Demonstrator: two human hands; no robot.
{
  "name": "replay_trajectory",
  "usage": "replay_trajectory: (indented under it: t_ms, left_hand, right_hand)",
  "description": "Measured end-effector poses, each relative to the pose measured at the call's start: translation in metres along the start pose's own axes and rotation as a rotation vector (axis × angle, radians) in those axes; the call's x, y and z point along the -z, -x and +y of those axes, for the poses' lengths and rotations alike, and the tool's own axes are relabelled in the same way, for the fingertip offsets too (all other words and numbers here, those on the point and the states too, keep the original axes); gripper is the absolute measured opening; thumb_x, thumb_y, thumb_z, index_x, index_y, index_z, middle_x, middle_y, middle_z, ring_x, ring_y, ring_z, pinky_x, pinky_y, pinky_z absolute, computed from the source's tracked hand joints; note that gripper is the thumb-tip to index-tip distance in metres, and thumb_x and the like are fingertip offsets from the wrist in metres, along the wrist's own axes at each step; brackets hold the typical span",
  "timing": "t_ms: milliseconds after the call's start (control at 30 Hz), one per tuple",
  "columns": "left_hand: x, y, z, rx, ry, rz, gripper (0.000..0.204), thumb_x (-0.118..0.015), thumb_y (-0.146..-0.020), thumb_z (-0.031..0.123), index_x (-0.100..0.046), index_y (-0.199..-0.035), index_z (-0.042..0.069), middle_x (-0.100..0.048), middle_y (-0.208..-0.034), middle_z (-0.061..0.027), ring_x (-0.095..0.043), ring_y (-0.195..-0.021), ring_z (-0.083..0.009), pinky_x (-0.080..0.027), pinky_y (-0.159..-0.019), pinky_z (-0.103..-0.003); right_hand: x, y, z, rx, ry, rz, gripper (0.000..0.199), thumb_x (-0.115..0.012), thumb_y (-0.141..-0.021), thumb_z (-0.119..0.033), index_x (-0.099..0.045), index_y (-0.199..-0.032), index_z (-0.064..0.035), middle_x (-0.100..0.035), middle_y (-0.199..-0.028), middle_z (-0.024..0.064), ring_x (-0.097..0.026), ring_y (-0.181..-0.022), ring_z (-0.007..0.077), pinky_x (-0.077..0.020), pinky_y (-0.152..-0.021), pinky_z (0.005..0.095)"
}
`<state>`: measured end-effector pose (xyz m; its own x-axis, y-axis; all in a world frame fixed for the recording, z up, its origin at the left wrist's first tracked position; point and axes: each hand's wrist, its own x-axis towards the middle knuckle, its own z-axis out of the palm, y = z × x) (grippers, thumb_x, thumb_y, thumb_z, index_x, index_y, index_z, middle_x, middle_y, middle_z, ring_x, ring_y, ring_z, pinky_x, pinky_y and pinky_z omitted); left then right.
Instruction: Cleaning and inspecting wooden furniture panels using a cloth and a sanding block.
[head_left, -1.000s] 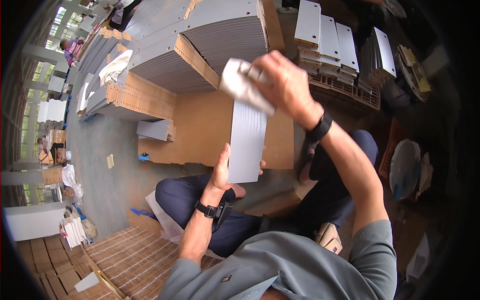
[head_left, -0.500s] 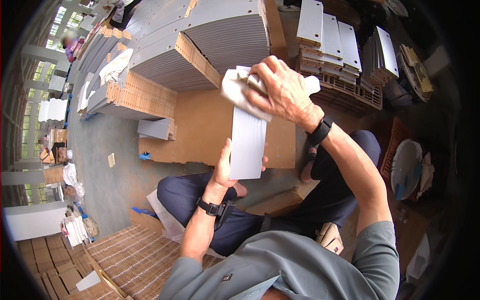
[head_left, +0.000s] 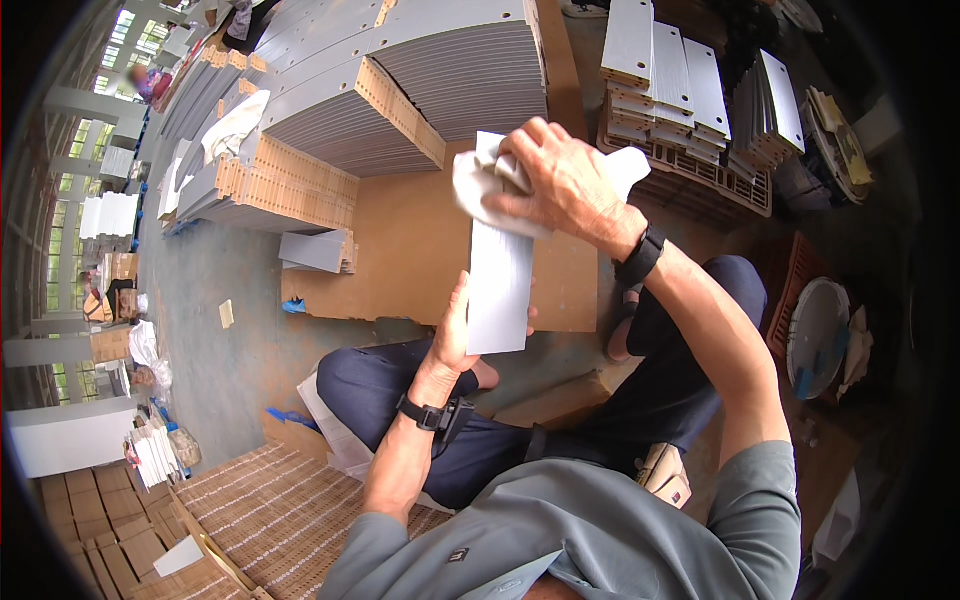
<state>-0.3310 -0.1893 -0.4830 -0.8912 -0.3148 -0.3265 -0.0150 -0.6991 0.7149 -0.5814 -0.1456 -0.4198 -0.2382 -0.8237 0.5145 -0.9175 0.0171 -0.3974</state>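
A flat grey-painted panel (head_left: 499, 290) stands out in front of me, its long side pointing away. My left hand (head_left: 455, 325) grips its near end, with the thumb along the left edge and fingertips showing at the right edge. Near the panel's far end, my right hand (head_left: 570, 185) is closed on a crumpled white cloth (head_left: 478, 190) that lies across the panel's upper face. One end of the cloth sticks out to the right of the hand. The cloth covers most of the far part of the panel, leaving only a corner showing.
Large stacks of grey panels (head_left: 460, 75) stand ahead on brown cardboard (head_left: 400, 270). More panels (head_left: 668, 80) lie on a brown plastic crate (head_left: 690, 180) at far right. A round tub (head_left: 817, 335) sits right. A woven mat (head_left: 270, 510) lies at lower left.
The cloth and right hand have shifted slightly on the panel's far part. Both hands still hold the same things, and the whole view has moved a little.
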Motion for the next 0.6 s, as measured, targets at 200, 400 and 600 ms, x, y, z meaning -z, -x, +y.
replay_trajectory:
  t_ms: [200,400,600]
  left_hand:
    - [-0.002,-0.004,0.001,-0.005,-0.039,0.009,0.082,-0.028,-0.106,0.065,-0.039,-0.152,-0.002,-0.057,-0.138,-0.0268,-0.069,-0.105,-0.0352,-0.063,-0.086,-0.049]
    - [-0.004,0.0,0.002,0.021,0.035,-0.077,0.084,-0.031,-0.105,0.066,-0.038,-0.152,-0.004,-0.055,-0.138,-0.0299,-0.069,-0.102,-0.0372,-0.063,-0.081,-0.049]
    - [-0.008,0.001,0.005,-0.007,0.063,-0.135,0.085,-0.031,-0.105,0.066,-0.038,-0.152,-0.005,-0.054,-0.138,-0.0309,-0.068,-0.1,-0.0383,-0.063,-0.078,-0.05]
  right_hand:
    - [-0.007,0.002,-0.006,-0.042,-0.033,-0.026,0.05,-0.082,-0.076,-0.043,-0.062,-0.105,-0.0068,-0.058,-0.1,0.0108,-0.063,-0.1,0.0297,-0.0565,-0.081,0.0467]
    - [0.01,-0.018,0.044,-0.256,0.081,0.128,0.039,-0.077,-0.085,-0.038,-0.066,-0.107,-0.0081,-0.064,-0.101,0.009,-0.067,-0.098,0.0286,-0.057,-0.082,0.0438]
    - [0.023,-0.014,0.064,-0.315,0.083,0.139,0.041,-0.077,-0.086,-0.042,-0.067,-0.109,-0.0096,-0.065,-0.103,0.0078,-0.068,-0.097,0.0284,-0.0563,-0.081,0.0436]
